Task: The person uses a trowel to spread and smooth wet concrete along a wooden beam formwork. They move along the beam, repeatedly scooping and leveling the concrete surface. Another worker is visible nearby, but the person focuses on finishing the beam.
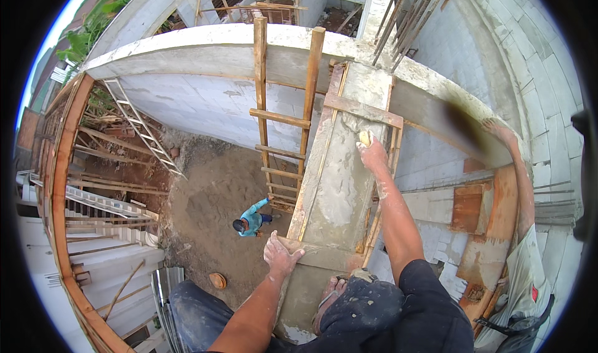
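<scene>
Wet grey concrete (343, 185) fills a long beam formwork that runs away from me between wooden side boards. My right hand (373, 154) is closed around the yellowish handle (364, 138) of a tool over the concrete, near the far end; the tool's blade is hard to make out. A wooden crosspiece (364, 109) spans the form just beyond that hand. My left hand (281, 254) rests on the left end of a nearer wooden crosspiece (327, 257), with its thumb spread along the board. My bare-toed foot in a sandal (329, 301) stands on the beam beside my knee.
Far below at the left, a person in a blue top (252, 220) stands by a wooden ladder (280, 117). At the right, another person's arm (523, 180) reaches along a wall. Steel rebar (411, 21) sticks up beyond the beam. The beam's left side drops to the ground.
</scene>
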`<state>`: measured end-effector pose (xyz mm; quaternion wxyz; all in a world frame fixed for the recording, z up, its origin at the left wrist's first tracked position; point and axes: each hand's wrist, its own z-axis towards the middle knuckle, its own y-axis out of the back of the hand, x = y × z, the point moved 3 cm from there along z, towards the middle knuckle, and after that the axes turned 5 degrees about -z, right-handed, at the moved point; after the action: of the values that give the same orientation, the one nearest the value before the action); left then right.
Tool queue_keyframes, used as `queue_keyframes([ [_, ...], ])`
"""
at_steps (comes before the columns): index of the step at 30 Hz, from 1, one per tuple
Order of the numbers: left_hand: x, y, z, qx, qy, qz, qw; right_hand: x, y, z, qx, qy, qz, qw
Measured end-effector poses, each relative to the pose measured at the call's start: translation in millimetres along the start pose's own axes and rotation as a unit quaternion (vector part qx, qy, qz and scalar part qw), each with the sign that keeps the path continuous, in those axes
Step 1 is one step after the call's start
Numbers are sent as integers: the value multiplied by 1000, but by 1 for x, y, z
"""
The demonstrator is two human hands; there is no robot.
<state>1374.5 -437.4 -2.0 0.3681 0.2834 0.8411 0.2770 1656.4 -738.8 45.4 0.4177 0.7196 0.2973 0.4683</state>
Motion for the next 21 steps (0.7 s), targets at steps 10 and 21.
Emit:
queue_keyframes([
  [10,5,-4,-1,-8,-34,16,999,-15,1,-82,5,-29,-122,992],
  [21,3,-1,-2,-9,-43,16,999,18,-34,53,-16,-134,-10,991],
])
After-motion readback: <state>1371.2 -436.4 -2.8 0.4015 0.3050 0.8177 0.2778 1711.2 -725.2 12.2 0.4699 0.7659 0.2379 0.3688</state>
